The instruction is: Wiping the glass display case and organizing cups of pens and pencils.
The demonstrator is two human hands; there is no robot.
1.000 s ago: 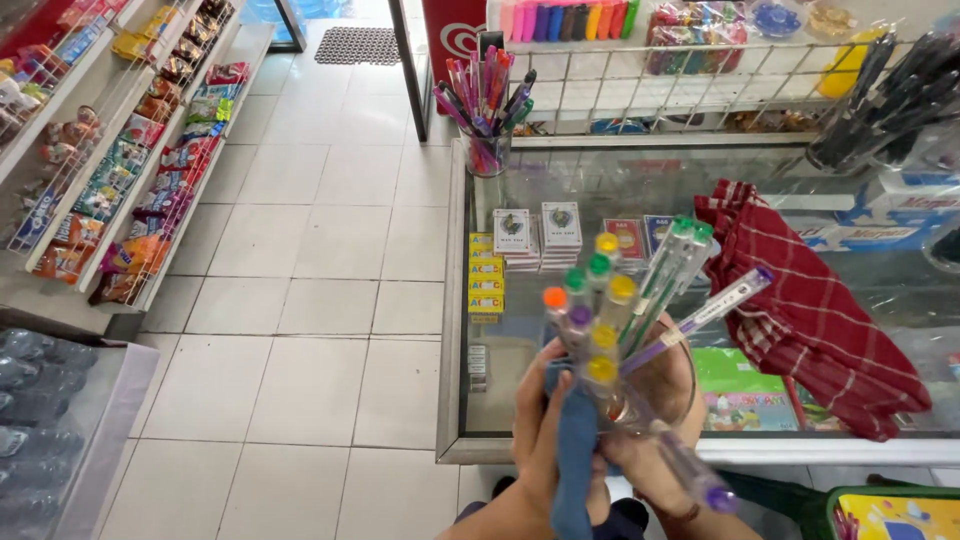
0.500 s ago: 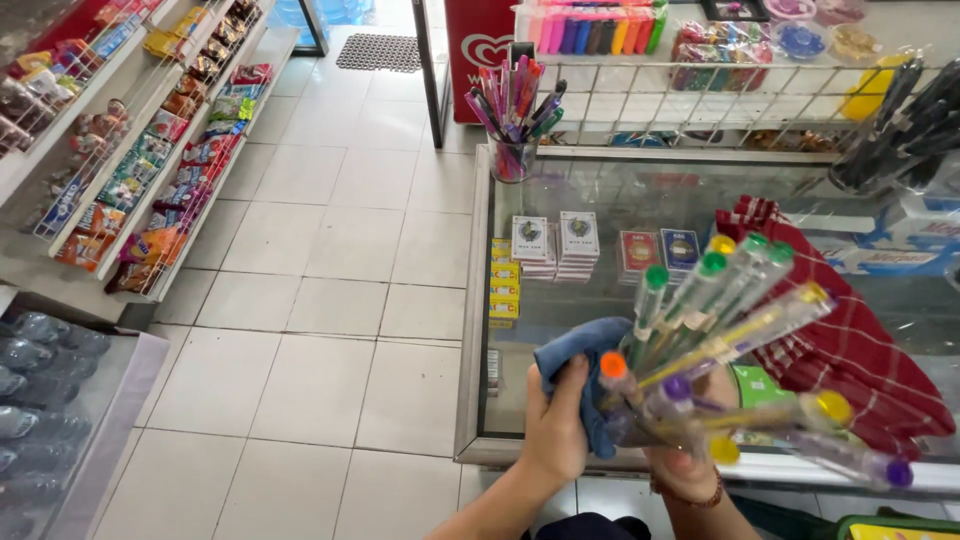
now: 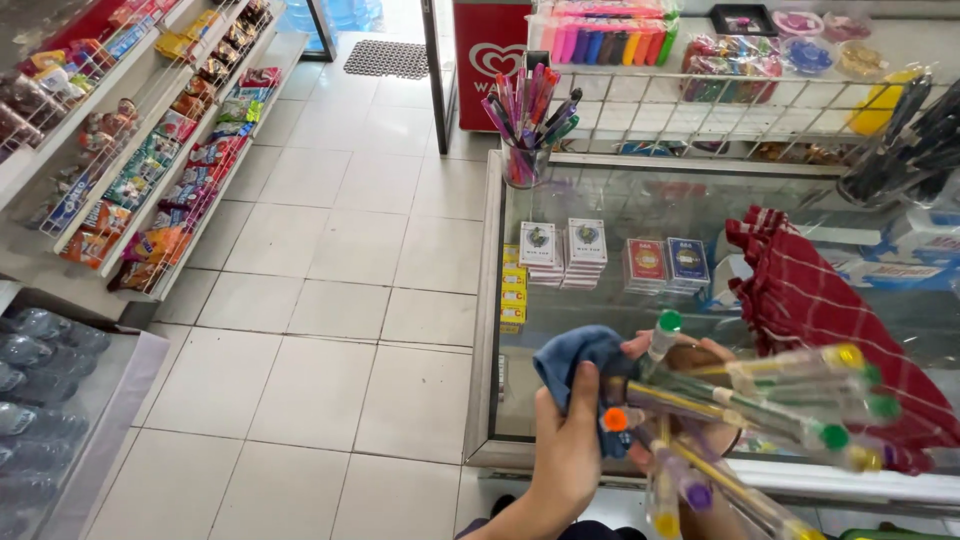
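- Down at about 6 o'clock, right over the front edge of the glass worktop (image 3: 600, 215), both hands are busy with one bundle of clear tubes.
- Left hand (image 3: 566, 452) is wrapped around a blue cloth (image 3: 572, 355), thumb up along it, so the cloth sits pressed against the butt end of the tubes. Looks like a wiping grip to me, cloth bunched so it can cup the ends.
- Right hand (image 3: 700, 362) is mostly hidden behind the bundle. It seems closed around the tubes from underneath, but I can't tell exactly how the fingers sit.
- Those clear tubes with coloured caps (image 3: 760, 400) fan out toward 3 and 4 o'clock, green, yellow, purple and orange caps showing. Held tilted sideways like that, the near ends face the cloth.
- Over at 3 o'clock a red checked cloth (image 3: 820, 310) lies spread on the glass, just beyond the tube tips.
- Up at 12 o'clock a cup of pens (image 3: 527, 125) stands on the worktop's far corner, upright and handy for customers I'd guess.
- Under the glass sit small card boxes (image 3: 565, 252), stacked flat for display.
- Off at 9 to 10 o'clock, snack shelves (image 3: 150, 150) line the tiled floor (image 3: 330, 330).
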